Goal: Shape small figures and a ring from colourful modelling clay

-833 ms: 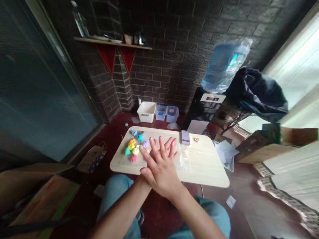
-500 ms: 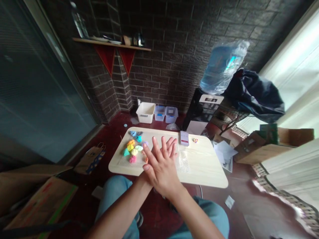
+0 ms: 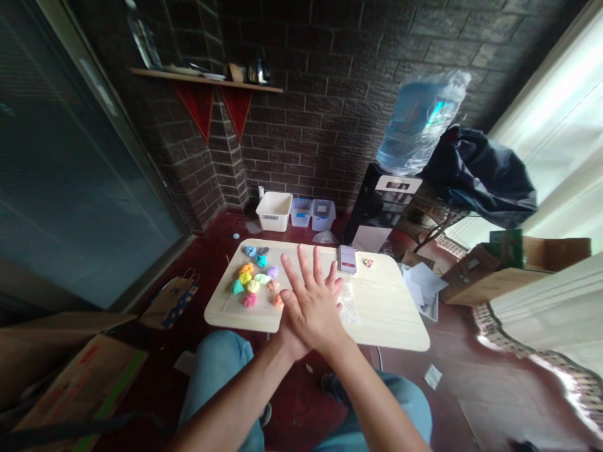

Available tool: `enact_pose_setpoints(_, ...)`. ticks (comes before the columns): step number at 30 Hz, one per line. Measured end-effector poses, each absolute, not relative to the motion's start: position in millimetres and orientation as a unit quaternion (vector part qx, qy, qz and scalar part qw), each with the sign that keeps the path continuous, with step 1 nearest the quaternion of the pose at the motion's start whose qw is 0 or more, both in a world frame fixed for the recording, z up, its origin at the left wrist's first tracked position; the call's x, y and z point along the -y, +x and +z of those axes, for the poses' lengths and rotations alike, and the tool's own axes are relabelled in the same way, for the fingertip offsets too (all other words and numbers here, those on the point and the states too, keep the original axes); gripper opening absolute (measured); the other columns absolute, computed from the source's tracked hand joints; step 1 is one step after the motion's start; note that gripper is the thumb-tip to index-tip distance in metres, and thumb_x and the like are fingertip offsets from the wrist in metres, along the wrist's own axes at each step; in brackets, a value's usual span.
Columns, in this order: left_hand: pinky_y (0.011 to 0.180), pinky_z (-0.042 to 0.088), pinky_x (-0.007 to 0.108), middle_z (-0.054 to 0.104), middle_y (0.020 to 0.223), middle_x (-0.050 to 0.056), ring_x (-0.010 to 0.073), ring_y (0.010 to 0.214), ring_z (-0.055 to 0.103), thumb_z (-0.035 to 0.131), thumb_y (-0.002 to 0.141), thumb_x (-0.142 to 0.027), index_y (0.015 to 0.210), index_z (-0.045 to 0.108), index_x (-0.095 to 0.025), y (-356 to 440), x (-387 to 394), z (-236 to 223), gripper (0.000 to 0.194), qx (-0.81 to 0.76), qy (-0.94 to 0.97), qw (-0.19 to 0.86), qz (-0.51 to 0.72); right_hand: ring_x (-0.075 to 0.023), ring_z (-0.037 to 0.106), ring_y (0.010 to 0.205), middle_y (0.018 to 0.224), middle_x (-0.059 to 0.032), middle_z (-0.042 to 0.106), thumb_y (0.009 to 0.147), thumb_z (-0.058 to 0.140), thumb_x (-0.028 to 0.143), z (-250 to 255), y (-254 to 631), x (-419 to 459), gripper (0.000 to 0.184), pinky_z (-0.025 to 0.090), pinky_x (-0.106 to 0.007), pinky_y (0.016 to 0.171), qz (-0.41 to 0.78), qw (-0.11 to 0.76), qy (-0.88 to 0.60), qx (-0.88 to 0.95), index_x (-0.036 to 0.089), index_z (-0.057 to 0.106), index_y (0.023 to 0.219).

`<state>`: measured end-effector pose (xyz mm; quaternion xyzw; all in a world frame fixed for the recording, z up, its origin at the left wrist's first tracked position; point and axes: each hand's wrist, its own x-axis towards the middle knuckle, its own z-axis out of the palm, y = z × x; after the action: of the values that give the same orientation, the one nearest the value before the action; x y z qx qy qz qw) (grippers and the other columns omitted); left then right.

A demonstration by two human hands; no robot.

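Multicoloured clay-like lumps (image 3: 253, 286) lie left of a mauve rectangular phone (image 3: 347, 259); right hand (image 3: 316, 309) covers left hand (image 3: 291, 334), grip impossible to tell.

left grip (image 3: 292, 343) mostly hidden behind right grip (image 3: 316, 307); phone (image 3: 347, 258) text unreadable

A: How are the hands set?

B: The right hand (image 3: 315, 311) lies across the left hand (image 3: 293, 339), its fingers fanned; whether anything sits between them is hidden.

A: What's around them?

B: Left of the hands, soft coloured lumps (image 3: 253, 286) cluster on the pale surface (image 3: 396, 307). Ahead and to their right is a phone (image 3: 347, 260), a small multicoloured clump (image 3: 368, 263) near it.

A: Farther out?

B: Well ahead of the hands, a white tub (image 3: 274, 218) stands beside two clear bins (image 3: 323, 217); a water dispenser (image 3: 389, 204) is farther right.
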<state>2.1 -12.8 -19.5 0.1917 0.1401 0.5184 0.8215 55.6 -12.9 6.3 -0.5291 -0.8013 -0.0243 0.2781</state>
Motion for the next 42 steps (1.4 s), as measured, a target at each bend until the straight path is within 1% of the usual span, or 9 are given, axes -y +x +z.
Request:
enact_pose_setpoints(6,0.118,0.021,0.045,0.037,0.155,-0.002,0.0255,0.148,0.02,0.033,0.092,-0.061,0.143,0.043,-0.035,-3.9,-3.4,-11.6,0.058,-0.07,0.145,0.825,0.542,-0.0292,-0.006,0.15,0.164,-0.0002,0.005,0.1,0.029,0.042,1.7,62.0,11.3,0.054,0.002,-0.061,0.117,0.094,0.342,-0.521,0.777,0.033,0.018,0.153)
enact_pose_setpoints(10,0.111,0.035,0.042,0.056,0.141,0.003,0.0237,0.137,0.043,0.039,0.096,-0.035,0.138,0.05,-0.029,4.1,-2.6,-13.8,0.044,-0.104,0.116,0.842,0.517,-0.0236,-0.001,0.151,0.163,0.0036,0.012,0.1,0.026,0.048,4.6,54.7,3.6,0.05,-0.006,-0.055,0.118,0.227,0.514,-0.508,0.653,0.036,0.032,0.148)
enact_pose_setpoints(15,0.099,0.047,0.03,0.077,0.085,0.006,0.0168,0.097,0.07,0.034,0.099,-0.024,0.135,0.053,-0.012,1.9,-5.2,-14.1,0.042,-0.107,0.018,0.884,0.454,-0.019,0.028,0.145,0.149,-0.0029,0.047,0.096,0.022,0.059,14.3,69.1,-16.8,0.059,0.005,-0.047,0.121,0.464,0.727,-0.368,0.347,0.026,0.062,0.124)
enact_pose_setpoints(17,0.098,0.047,0.032,0.077,0.082,0.006,0.0175,0.094,0.071,0.032,0.1,-0.029,0.138,0.049,-0.01,-1.0,-7.4,-15.0,0.046,-0.091,0.009,0.885,0.456,-0.0196,0.036,0.142,0.144,-0.0043,0.053,0.095,0.026,0.059,16.7,80.3,-20.7,0.058,0.011,-0.046,0.12,0.513,0.748,-0.319,0.275,0.024,0.067,0.115)
enact_pose_setpoints(22,0.103,0.042,0.037,0.069,0.121,0.014,0.023,0.121,0.059,0.037,0.098,-0.04,0.147,0.035,-0.01,-4.6,-8.3,-19.9,0.058,-0.066,0.037,0.89,0.45,-0.0199,0.035,0.142,0.155,-0.0071,0.038,0.096,0.008,0.057,13.1,100.7,-20.5,0.068,0.026,-0.047,0.115,0.504,0.679,-0.391,0.364,0.022,0.044,0.142)
enact_pose_setpoints(26,0.107,0.039,0.036,0.065,0.129,0.012,0.0228,0.13,0.051,0.039,0.096,-0.043,0.145,0.04,-0.011,-4.3,-5.3,-20.6,0.058,-0.08,0.053,0.889,0.449,-0.0202,0.032,0.144,0.155,-0.0118,0.034,0.098,-0.005,0.045,6.2,93.5,-12.0,0.068,0.034,-0.047,0.111,0.37,0.593,-0.488,0.523,0.015,0.026,0.151)
enact_pose_setpoints(33,0.116,0.023,0.048,0.044,0.151,-0.002,0.0245,0.145,0.029,0.036,0.093,-0.056,0.146,0.036,-0.036,1.5,0.1,-6.2,0.057,-0.103,0.121,0.842,0.515,-0.0276,-0.002,0.15,0.163,-0.0013,0.009,0.101,0.023,0.045,4.1,67.1,7.7,0.051,0.007,-0.06,0.117,0.116,0.359,-0.537,0.755,0.031,0.032,0.149)
enact_pose_setpoints(37,0.118,0.017,0.05,0.036,0.155,-0.004,0.0255,0.148,0.02,0.033,0.093,-0.057,0.146,0.037,-0.037,2.1,5.5,-4.1,0.057,-0.124,0.156,0.818,0.54,-0.0328,-0.003,0.15,0.164,-0.0039,0.003,0.101,0.026,0.043,2.1,65.1,14.6,0.053,0.007,-0.066,0.114,0.041,0.302,-0.556,0.773,0.03,0.024,0.152)
enact_pose_setpoints(42,0.118,0.016,0.049,0.028,0.157,-0.016,0.0225,0.15,0.012,0.023,0.09,-0.064,0.141,0.034,-0.054,5.1,16.6,-10.8,0.053,-0.17,0.15,0.762,0.606,-0.035,-0.005,0.149,0.164,-0.0012,0.006,0.095,0.041,0.05,11.4,54.3,19.7,0.062,0.0,-0.064,0.115,-0.027,0.261,-0.489,0.832,0.033,0.023,0.152)
